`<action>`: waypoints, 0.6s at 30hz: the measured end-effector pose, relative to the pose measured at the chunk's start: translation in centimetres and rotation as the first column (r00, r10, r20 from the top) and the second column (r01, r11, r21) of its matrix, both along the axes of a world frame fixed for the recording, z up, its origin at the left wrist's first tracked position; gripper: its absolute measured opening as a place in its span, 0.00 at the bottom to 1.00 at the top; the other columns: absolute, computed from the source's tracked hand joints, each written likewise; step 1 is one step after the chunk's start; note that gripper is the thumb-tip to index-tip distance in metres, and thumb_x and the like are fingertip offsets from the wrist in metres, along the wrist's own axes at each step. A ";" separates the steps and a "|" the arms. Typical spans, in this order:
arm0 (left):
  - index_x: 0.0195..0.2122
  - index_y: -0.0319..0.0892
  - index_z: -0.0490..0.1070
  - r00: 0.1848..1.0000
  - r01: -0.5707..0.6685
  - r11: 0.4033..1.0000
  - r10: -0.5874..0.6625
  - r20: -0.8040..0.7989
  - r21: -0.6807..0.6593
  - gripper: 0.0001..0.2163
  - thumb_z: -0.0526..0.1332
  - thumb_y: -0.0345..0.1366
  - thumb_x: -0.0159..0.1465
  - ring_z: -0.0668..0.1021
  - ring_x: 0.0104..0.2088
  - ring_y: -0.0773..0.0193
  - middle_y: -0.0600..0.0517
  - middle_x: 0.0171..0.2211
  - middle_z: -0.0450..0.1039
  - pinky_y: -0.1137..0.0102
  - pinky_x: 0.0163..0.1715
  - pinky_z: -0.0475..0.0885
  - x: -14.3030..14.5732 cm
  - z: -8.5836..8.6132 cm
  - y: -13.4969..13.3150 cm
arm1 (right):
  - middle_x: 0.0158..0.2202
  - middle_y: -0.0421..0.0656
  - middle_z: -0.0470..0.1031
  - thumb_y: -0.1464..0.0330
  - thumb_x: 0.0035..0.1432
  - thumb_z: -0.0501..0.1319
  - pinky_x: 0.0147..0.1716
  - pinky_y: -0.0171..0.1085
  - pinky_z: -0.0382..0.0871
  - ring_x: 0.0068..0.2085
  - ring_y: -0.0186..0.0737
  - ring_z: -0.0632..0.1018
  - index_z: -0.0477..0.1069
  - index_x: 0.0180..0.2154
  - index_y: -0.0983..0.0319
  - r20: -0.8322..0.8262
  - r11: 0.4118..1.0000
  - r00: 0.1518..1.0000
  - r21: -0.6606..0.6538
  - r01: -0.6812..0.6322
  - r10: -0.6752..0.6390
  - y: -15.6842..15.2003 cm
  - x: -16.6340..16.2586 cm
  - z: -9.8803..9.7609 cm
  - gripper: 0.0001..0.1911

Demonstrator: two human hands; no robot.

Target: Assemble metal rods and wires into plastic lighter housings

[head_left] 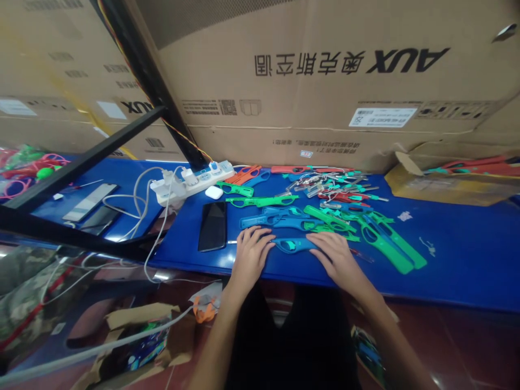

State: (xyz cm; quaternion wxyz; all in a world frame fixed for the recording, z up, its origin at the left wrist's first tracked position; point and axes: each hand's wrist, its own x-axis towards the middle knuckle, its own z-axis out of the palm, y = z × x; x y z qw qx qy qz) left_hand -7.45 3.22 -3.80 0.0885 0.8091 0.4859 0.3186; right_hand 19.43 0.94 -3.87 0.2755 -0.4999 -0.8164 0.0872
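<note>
A blue long-nosed lighter (293, 245) with a green trigger lies level near the table's front edge. My left hand (252, 250) closes its fingers round the nozzle end, and a thin metal rod pokes out to the left. On the handle end rest the closed fingers of my right hand (333, 255); they hide that tip. Just behind are blue lighter casings (278, 219). Green casings (392, 241) lie in a heap to the right. A red-handled thin tool (363, 255), perhaps a screwdriver, lies beside my right hand.
A black phone (212, 226) and a white power strip (211, 177) with cables sit left. Clear and red lighter parts (333, 184) pile up behind. At right stands an open carton (442, 187) of red parts. Large AUX boxes (317, 114) wall the back; a black frame (81, 157) crosses left.
</note>
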 end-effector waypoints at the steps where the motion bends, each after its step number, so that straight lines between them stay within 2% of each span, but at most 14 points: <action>1: 0.50 0.48 0.78 1.000 0.001 1.000 -0.001 0.002 0.000 0.09 0.60 0.35 0.73 0.73 0.58 0.50 0.48 0.53 0.79 0.50 0.59 0.65 0.0 0.0 0.0 | 0.56 0.47 0.78 0.62 0.73 0.53 0.58 0.54 0.66 0.57 0.49 0.76 0.72 0.59 0.54 -0.001 1.000 1.000 0.001 0.002 -0.002 0.0 0.0 0.0 0.18; 6: 0.50 0.47 0.77 1.000 -0.004 1.000 0.004 0.016 -0.005 0.08 0.61 0.35 0.72 0.73 0.57 0.51 0.48 0.52 0.79 0.52 0.59 0.66 0.1 -0.2 0.0 | 0.58 0.47 0.76 0.62 0.73 0.55 0.59 0.52 0.66 0.59 0.48 0.75 0.72 0.59 0.54 0.014 1.000 1.000 0.012 -0.002 0.002 0.1 -0.1 -0.1 0.17; 18: 0.50 0.46 0.77 0.999 -0.015 1.000 0.015 0.045 -0.004 0.09 0.60 0.34 0.72 0.75 0.55 0.52 0.47 0.52 0.79 0.54 0.55 0.70 0.1 -0.4 0.1 | 0.55 0.47 0.78 0.61 0.73 0.55 0.58 0.52 0.67 0.56 0.49 0.76 0.73 0.57 0.55 0.002 1.000 1.000 0.006 0.007 -0.007 0.2 -0.5 0.2 0.16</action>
